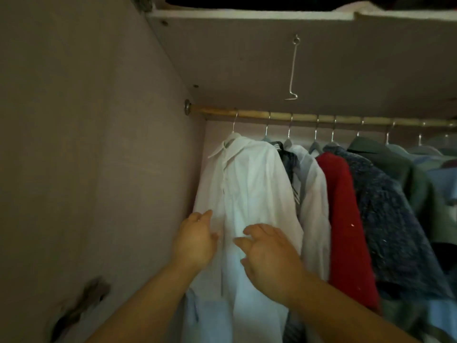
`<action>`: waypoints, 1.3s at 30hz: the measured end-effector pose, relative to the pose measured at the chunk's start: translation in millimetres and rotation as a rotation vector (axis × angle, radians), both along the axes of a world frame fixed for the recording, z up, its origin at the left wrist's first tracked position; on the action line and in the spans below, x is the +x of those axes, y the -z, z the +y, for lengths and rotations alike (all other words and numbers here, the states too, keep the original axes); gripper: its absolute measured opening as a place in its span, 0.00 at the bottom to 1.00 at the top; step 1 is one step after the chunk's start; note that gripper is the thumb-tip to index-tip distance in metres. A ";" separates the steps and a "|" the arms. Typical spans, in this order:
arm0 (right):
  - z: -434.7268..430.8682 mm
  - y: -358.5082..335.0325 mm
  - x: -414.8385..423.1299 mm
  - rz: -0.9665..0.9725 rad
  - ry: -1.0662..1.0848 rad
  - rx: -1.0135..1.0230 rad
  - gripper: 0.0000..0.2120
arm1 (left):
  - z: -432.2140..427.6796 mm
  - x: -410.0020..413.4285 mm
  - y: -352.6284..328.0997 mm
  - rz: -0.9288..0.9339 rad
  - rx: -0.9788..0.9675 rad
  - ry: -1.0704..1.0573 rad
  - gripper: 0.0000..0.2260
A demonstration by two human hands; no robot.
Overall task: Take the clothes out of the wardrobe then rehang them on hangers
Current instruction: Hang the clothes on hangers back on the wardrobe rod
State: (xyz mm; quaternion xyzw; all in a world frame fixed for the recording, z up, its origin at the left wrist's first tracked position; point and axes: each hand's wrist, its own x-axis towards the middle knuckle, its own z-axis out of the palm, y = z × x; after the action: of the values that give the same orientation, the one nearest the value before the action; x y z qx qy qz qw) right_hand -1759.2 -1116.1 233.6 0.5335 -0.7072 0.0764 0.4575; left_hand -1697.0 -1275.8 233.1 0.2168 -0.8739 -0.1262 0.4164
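Observation:
A white collared shirt [249, 184] hangs on a white hanger [232, 134] at the left end of the wooden rail [296, 118] inside the wardrobe. My left hand [195, 240] is raised at the shirt's left front edge, fingers loosely extended and touching or just off the cloth. My right hand [268, 256] hovers over the shirt's lower front with fingers spread and relaxed, holding nothing.
To the right hang several more garments: a second white shirt [314, 194], a red one [346, 219], a dark blue fleece [390, 219], a green jacket [395, 164]. The wardrobe's left wall [99, 169] stands close. A metal hook [293, 70] dangles under the shelf [247, 14].

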 end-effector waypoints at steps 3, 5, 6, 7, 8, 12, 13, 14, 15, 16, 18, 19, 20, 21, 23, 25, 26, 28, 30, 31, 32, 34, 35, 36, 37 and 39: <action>40.4 32.5 31.9 -0.043 -0.056 0.056 0.18 | 46.3 40.4 24.4 -0.084 0.007 -0.003 0.26; 65.8 52.1 53.5 -0.084 -0.074 0.086 0.21 | 75.0 67.1 38.5 -0.128 0.016 0.000 0.26; 77.7 59.0 64.0 -0.097 -0.072 0.095 0.22 | 88.2 80.2 43.8 -0.157 0.007 -0.009 0.26; 89.7 63.2 75.5 -0.119 -0.062 0.105 0.23 | 100.9 93.1 47.6 -0.191 -0.003 -0.018 0.26; 99.9 65.4 85.7 -0.143 -0.054 0.114 0.23 | 112.0 105.3 50.3 -0.225 -0.007 -0.024 0.27; 137.3 63.5 117.6 -0.158 -0.045 0.096 0.21 | 144.4 150.6 53.5 -0.300 -0.021 -0.035 0.27; 145.6 61.9 125.6 -0.157 -0.038 0.090 0.21 | 151.3 161.6 53.0 -0.302 -0.028 -0.034 0.27; 154.0 59.8 134.7 -0.165 -0.028 0.078 0.22 | 158.6 172.4 52.0 -0.304 -0.035 -0.028 0.28; 162.4 58.0 145.6 -0.179 -0.025 0.055 0.23 | 165.8 183.0 50.7 -0.308 -0.041 -0.019 0.28; 170.4 56.7 157.1 -0.181 -0.021 0.022 0.23 | 173.1 193.6 49.2 -0.315 -0.048 -0.011 0.28; 184.2 54.3 178.7 -0.180 -0.024 -0.033 0.19 | 186.3 214.4 46.7 -0.324 -0.070 -0.001 0.28; 191.0 52.7 191.3 -0.195 -0.016 -0.050 0.18 | 192.1 225.1 45.8 -0.321 -0.080 0.007 0.28; 197.2 53.3 202.6 -0.199 0.000 -0.058 0.18 | 197.2 235.8 45.2 -0.317 -0.086 0.018 0.28; 203.0 52.6 215.5 -0.194 0.015 -0.057 0.18 | 201.7 247.3 44.7 -0.311 -0.091 0.028 0.28; 213.5 49.8 243.2 -0.213 0.060 -0.039 0.18 | 209.8 272.3 44.6 -0.300 -0.102 0.051 0.28; 222.9 49.7 275.4 -0.254 0.105 -0.009 0.18 | 218.1 300.4 47.1 -0.308 -0.111 0.089 0.28; 226.9 52.5 290.6 -0.249 0.129 -0.024 0.18 | 222.3 315.3 49.5 -0.316 -0.113 0.110 0.28; 235.0 57.2 322.6 -0.278 0.193 -0.026 0.19 | 229.4 345.8 52.1 -0.327 -0.131 0.145 0.27; 243.0 64.3 355.0 -0.324 0.211 0.004 0.19 | 235.7 375.5 55.4 -0.328 -0.142 0.182 0.27; 246.4 66.9 369.1 -0.352 0.214 0.012 0.19 | 239.1 389.7 57.3 -0.326 -0.132 0.202 0.26; 249.6 68.7 382.2 -0.384 0.240 0.029 0.19 | 242.0 402.6 58.6 -0.320 -0.125 0.221 0.26; 254.5 69.6 406.0 -0.400 0.258 0.031 0.19 | 247.7 426.7 60.1 -0.319 -0.148 0.241 0.26; 255.7 69.2 417.5 -0.384 0.242 0.025 0.19 | 249.6 437.5 60.7 -0.314 -0.166 0.244 0.26; 256.2 70.3 426.2 -0.372 0.231 0.023 0.18 | 250.2 446.7 62.2 -0.303 -0.177 0.246 0.27; 256.5 72.1 430.9 -0.344 0.220 -0.008 0.19 | 250.6 455.3 63.1 -0.288 -0.181 0.248 0.27; 256.0 69.6 444.1 -0.323 0.188 -0.061 0.20 | 251.9 471.4 62.2 -0.245 -0.197 0.256 0.27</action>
State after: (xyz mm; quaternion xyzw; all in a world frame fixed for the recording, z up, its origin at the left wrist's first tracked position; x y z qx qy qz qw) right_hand -1315.1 -860.0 164.0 0.4316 -0.8156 0.1395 0.3591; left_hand -1225.6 -1023.9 170.9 0.0761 -0.9465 -0.0648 0.3068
